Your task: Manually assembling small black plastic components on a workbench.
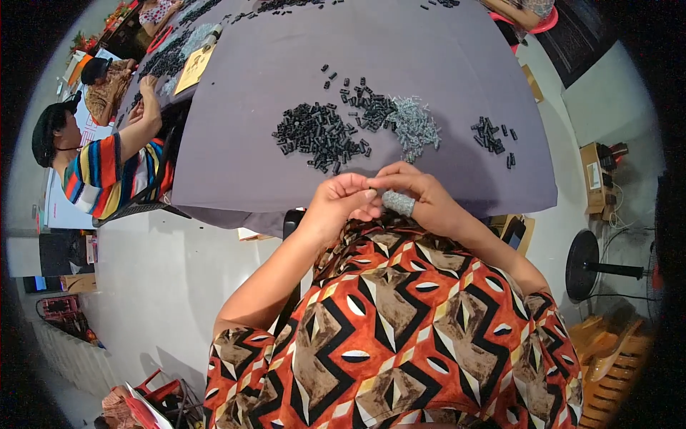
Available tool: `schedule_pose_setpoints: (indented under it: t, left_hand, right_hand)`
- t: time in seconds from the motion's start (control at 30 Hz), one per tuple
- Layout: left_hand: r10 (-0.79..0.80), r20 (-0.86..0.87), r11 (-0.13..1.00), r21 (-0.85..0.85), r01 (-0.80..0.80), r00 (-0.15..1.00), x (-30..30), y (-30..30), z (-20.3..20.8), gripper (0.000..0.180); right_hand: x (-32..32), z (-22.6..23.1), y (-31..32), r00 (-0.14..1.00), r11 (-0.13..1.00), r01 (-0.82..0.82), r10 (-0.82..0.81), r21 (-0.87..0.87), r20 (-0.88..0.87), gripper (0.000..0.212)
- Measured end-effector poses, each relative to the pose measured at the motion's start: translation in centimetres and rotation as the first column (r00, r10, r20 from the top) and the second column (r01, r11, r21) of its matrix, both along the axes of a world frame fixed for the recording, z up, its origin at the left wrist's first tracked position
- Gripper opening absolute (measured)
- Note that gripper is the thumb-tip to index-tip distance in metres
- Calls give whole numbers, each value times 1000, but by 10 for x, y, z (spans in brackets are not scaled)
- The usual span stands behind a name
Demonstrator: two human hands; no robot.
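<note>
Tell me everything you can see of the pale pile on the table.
The pale pile is a loose, uneven heap of small, shiny, grey-to-clear pieces, perhaps plastic, each too small to make out clearly. It lies on the grey table, beyond the right hand, its left side meeting some black pieces.

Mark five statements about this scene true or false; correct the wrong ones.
1. A grey, textured wrap is on the person's right hand. True.
2. The big heap of small black cylindrical pieces lies right of the pile of small pale grey pieces. False: it lies left.
3. The person's left hand is far from the right one. False: they are close together.
4. A smaller cluster of black pieces lies right of that grey pile. True.
5. The flat tabletop is bright yellow. False: greyish purple.
</note>
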State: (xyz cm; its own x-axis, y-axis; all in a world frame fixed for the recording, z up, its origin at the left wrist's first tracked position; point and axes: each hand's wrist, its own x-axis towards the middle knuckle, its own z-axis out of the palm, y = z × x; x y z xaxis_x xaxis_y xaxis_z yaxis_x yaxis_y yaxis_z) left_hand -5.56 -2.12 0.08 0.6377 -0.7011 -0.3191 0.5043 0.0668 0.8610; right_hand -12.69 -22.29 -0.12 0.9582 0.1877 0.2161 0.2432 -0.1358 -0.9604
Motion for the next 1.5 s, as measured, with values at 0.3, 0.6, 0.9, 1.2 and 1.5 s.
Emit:
schedule_pose_setpoints:
  t: [0.3,0.6,0.9,1.2,1.5]
  left_hand:
    - [143,12,988,50,-144,990,-17,41,-11,13]
    - [269,169,959,42,-280,948,-19,55,-8,11]
    - [305,136,948,51,-314,943,-19,54,3,9]
    - [274,146,954,82,-288,950,-16,56,3,9]
    - [316,284,915,162,-370,905,-1,64,10,10]
  right_hand:
    - [18,32,23,954,947,-271,241,-174,-177,34]
    - [66,43,48,996,911,-66,86,-408,31,19]
    - [85,32,81,943,660,163,114,-734,313,22]
    - [85,22,67,938,710,205,54,-674,342,30]
    - [82,29,49,949,798,179,14,-576,314,24]
